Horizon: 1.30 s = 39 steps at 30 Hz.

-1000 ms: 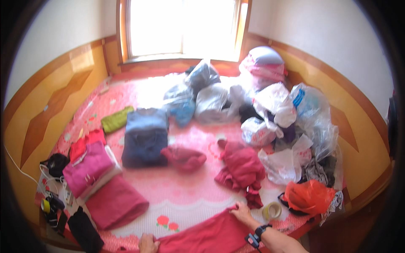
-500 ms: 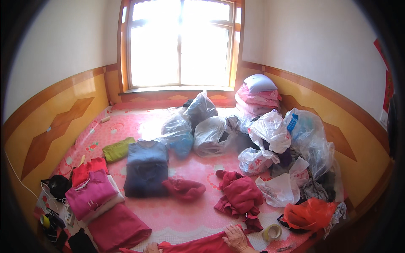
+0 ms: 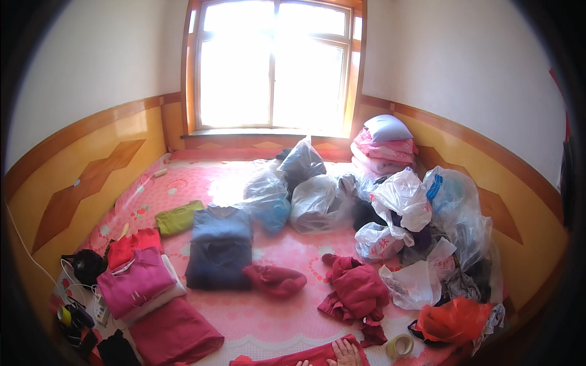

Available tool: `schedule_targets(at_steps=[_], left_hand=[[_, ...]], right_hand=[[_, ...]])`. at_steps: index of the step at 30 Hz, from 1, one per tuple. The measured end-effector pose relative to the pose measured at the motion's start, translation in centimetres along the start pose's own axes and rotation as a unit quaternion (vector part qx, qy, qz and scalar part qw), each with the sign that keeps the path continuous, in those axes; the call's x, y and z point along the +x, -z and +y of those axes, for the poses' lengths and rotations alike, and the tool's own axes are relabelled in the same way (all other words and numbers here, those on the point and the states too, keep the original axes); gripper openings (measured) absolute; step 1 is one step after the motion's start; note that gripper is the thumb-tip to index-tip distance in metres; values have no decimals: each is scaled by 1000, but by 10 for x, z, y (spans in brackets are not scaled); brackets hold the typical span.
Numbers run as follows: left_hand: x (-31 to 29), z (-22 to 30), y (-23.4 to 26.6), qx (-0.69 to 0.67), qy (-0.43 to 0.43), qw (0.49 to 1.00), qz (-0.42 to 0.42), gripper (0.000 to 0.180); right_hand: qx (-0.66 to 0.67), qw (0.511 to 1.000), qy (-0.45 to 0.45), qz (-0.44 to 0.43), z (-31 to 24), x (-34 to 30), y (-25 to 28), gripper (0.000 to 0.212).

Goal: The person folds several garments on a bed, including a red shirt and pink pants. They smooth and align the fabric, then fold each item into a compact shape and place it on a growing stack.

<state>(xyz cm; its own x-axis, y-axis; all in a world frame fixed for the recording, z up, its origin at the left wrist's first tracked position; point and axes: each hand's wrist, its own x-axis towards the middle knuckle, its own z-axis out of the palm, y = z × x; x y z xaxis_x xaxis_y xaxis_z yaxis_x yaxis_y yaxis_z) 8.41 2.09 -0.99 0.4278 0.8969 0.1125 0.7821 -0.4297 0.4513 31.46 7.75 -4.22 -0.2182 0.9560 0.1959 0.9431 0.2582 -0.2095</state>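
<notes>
A dark red garment (image 3: 287,354) lies as a folded strip along the near edge of the bed, partly cut off by the frame. My right hand (image 3: 346,354) rests on its right part, fingers stretched out over the fabric. Just to the left, only the fingertips of my left hand (image 3: 303,363) show at the lower edge, by the same garment; how they are held is hidden. Beyond my right hand lies a crumpled dark red garment (image 3: 354,290). A roll of tape (image 3: 400,346) sits to the right of my right hand.
Folded clothes lie left: a dark red piece (image 3: 177,332), a magenta top (image 3: 135,276), a dark blue garment (image 3: 218,266) and a green one (image 3: 178,218). Filled plastic bags (image 3: 317,204) and a red bag (image 3: 455,320) cover the right. Cables and a power strip (image 3: 101,310) lie far left.
My left hand has moved right, closer to my right hand, and the garment's left end has come in with it, so the strip looks shorter. The view has shifted slightly.
</notes>
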Motion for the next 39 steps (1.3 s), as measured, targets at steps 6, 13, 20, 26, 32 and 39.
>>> schedule_targets(at_steps=[6,13,20,26,32,39], left_hand=[[-10,-46,5,58,62,996,30,87],[-89,-61,32,84,204,974,47,83],[-201,-77,86,124,363,909,165,58],[-235,-110,117,-6,585,752,303,56],[-220,-142,126,-43,583,783,211,59],[-223,-143,140,-106,550,790,250,49]], right_hand=[[-25,1000,0,-6,9,12,-6,81],[-20,999,-6,-38,10,3,-11,77],[-26,997,-16,-72,9,5,-10,77],[-41,997,-15,-59,9,4,-13,79],[-40,998,-5,-49,9,4,-12,78],[-42,997,-15,-58,8,5,-11,78]])
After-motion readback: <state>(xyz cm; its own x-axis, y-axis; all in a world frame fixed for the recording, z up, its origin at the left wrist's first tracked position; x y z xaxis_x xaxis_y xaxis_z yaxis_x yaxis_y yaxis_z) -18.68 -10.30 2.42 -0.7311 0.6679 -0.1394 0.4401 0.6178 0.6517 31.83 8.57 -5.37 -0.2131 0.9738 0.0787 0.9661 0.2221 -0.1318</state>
